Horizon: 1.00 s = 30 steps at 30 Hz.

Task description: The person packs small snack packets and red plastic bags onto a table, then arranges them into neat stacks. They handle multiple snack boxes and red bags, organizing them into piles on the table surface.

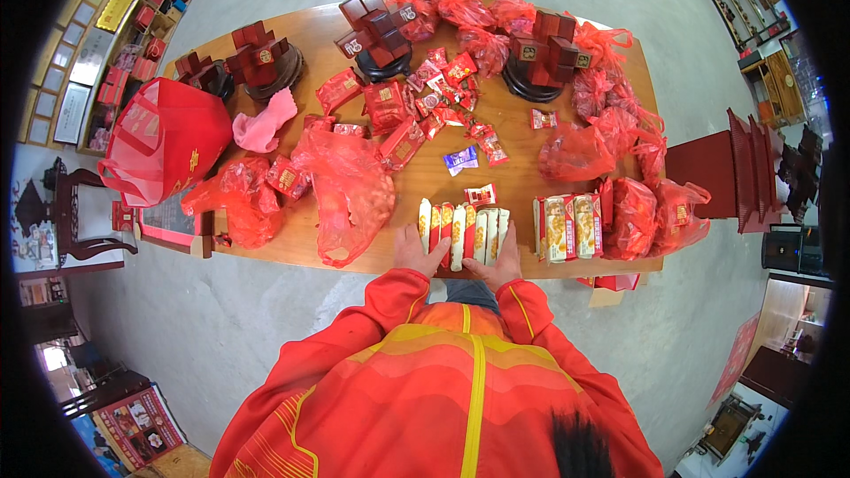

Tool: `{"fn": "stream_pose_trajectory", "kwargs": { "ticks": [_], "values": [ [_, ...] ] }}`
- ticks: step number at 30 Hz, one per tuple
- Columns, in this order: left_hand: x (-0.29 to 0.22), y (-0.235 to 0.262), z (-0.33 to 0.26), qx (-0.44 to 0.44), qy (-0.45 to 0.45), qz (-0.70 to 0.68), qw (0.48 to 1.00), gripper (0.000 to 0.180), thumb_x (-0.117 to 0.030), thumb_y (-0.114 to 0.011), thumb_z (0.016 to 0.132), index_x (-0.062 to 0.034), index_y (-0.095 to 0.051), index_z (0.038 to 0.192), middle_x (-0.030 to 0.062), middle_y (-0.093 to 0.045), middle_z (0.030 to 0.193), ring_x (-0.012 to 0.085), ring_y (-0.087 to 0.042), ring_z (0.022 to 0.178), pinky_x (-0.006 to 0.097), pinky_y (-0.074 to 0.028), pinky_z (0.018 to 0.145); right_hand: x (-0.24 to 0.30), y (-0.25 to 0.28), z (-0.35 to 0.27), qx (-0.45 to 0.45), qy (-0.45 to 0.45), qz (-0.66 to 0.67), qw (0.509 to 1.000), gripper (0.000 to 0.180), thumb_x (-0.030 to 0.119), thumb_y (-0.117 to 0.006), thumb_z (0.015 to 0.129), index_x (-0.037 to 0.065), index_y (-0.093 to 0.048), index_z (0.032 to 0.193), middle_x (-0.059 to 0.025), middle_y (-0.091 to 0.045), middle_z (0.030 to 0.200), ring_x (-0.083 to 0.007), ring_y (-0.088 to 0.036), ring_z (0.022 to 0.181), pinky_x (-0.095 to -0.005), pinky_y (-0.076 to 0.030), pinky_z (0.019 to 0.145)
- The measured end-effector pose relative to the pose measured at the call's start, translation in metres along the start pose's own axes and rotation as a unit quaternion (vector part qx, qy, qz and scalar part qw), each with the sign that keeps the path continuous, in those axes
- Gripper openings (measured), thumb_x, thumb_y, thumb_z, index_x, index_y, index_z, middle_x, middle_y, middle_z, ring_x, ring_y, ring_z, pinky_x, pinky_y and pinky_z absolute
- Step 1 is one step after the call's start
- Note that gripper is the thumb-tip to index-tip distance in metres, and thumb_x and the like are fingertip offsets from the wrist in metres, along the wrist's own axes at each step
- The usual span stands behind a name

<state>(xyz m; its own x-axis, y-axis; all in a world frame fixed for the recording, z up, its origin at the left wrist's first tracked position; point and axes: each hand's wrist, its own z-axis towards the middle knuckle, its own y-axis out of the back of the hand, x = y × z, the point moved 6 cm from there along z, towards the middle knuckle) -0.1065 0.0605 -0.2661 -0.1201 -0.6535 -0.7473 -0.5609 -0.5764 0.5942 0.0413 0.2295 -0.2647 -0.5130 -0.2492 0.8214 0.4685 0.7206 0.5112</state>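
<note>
A row of slim red, white and yellow wrapped snack bars [458,235] stands side by side at the table's near edge. My left hand [420,251] presses against the row's left end, while my right hand [500,260] closes on its right end, thumbs on the near side. Just beyond them lies a small red-and-white packet [481,196], and farther off a purple candy packet [460,160]. Right of my right hand sits a stack of white-and-red snack packs [567,228]. An open-mouthed red plastic bag [350,195] with contents rests left of my left hand.
Loose red packets [387,106] are scattered mid-table. Tied red plastic bags [575,152] line the far and right sides. Dark wooden interlocking ornaments [542,57] stand on round bases toward the back. A large red gift bag [168,137] occupies the left end of the wooden table [505,137].
</note>
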Motion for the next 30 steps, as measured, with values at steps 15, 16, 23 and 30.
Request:
{"fn": "stream_pose_trajectory", "kwargs": {
  "ticks": [15, 16, 23, 30],
  "values": [
    [-0.029, -0.018, 0.004, -0.024, 0.093, 0.184, 0.978, 0.146, -0.056, -0.093, 0.047, -0.0116, -0.008, 0.158, 0.0197, -0.042, 0.139, 0.0369, -0.046, 0.124, 0.051, -0.040, 0.101, -0.006, -0.005, 0.006, 0.001, 0.006, 0.039, 0.999, 0.127, 0.028, -0.096, 0.056, -0.003, -0.018, 0.151, -0.0253, -0.050, 0.137, -0.0405, -0.050, 0.127, -0.0460, -0.041, 0.106],
    [-0.027, -0.018, 0.005, -0.020, 0.094, 0.168, 0.981, 0.146, -0.055, -0.093, 0.047, -0.0111, -0.007, 0.158, 0.0201, -0.043, 0.137, 0.0374, -0.047, 0.123, 0.050, -0.040, 0.101, -0.009, -0.007, 0.007, 0.001, 0.015, 0.060, 0.998, 0.126, 0.026, -0.096, 0.055, -0.003, -0.018, 0.151, -0.0247, -0.050, 0.137, -0.0400, -0.051, 0.126, -0.0457, -0.042, 0.105],
    [-0.021, -0.007, 0.007, -0.035, 0.060, 0.104, 0.992, 0.143, -0.045, -0.093, 0.052, -0.0084, -0.004, 0.157, 0.0252, -0.045, 0.130, 0.0419, -0.049, 0.117, 0.048, -0.043, 0.101, -0.053, -0.017, 0.011, 0.039, -0.096, 0.347, 0.932, 0.083, 0.005, -0.082, 0.072, -0.003, -0.036, 0.141, -0.0151, -0.063, 0.123, -0.0245, -0.063, 0.110, -0.0404, -0.054, 0.093],
    [-0.015, -0.001, 0.013, 0.005, 0.053, 0.121, 0.991, 0.141, -0.039, -0.093, 0.055, -0.0073, -0.002, 0.157, 0.0277, -0.044, 0.132, 0.0440, -0.048, 0.123, 0.047, -0.041, 0.106, -0.058, -0.058, -0.002, 0.133, -0.265, 0.602, 0.741, 0.050, 0.015, -0.063, 0.085, -0.002, -0.052, 0.130, -0.0159, -0.068, 0.115, -0.0284, -0.070, 0.099, -0.0466, -0.059, 0.087]
  ]
}}
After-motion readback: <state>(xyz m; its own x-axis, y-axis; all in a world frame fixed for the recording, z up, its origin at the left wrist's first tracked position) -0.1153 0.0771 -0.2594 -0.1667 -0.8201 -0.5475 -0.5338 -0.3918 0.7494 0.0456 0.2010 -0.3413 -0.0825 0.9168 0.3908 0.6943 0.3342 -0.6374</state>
